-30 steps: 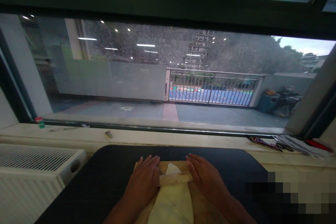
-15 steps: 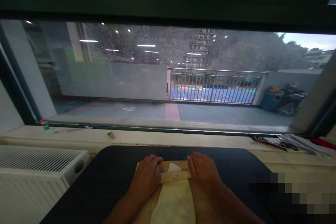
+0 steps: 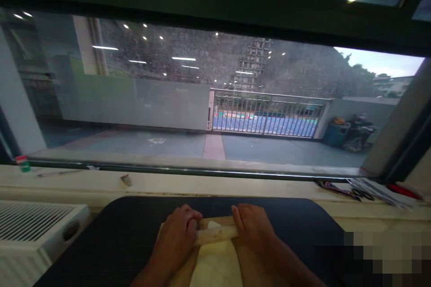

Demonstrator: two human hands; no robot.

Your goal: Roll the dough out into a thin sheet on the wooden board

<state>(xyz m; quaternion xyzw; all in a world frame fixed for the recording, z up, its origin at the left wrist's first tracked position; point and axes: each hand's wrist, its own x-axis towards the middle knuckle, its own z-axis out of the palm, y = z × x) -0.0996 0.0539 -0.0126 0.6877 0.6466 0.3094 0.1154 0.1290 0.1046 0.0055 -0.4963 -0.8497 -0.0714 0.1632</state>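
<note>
A pale wooden rolling pin [image 3: 216, 235] lies crosswise on a flat sheet of yellowish dough [image 3: 217, 263]. My left hand [image 3: 180, 233] is closed over its left end, and my right hand [image 3: 253, 224] over its right end. The dough's narrow far tip shows just beyond the pin, while its wider part runs toward me and out of the bottom of the view. Beneath the dough is a light wooden board [image 3: 226, 220], partly covered by my hands and forearms. The pin's ends are hidden under my palms.
The board rests on a dark table [image 3: 292, 224] against a windowsill [image 3: 188, 188]. On the sill are a small green jar with a red lid [image 3: 23, 163], scissors [image 3: 365, 194] and papers [image 3: 380, 193]. A white radiator [image 3: 37, 228] stands at the left.
The camera view has tilted and shifted, so the scene sits slightly lower and further left. Both hands still grip the rolling pin near the dough's far tip.
</note>
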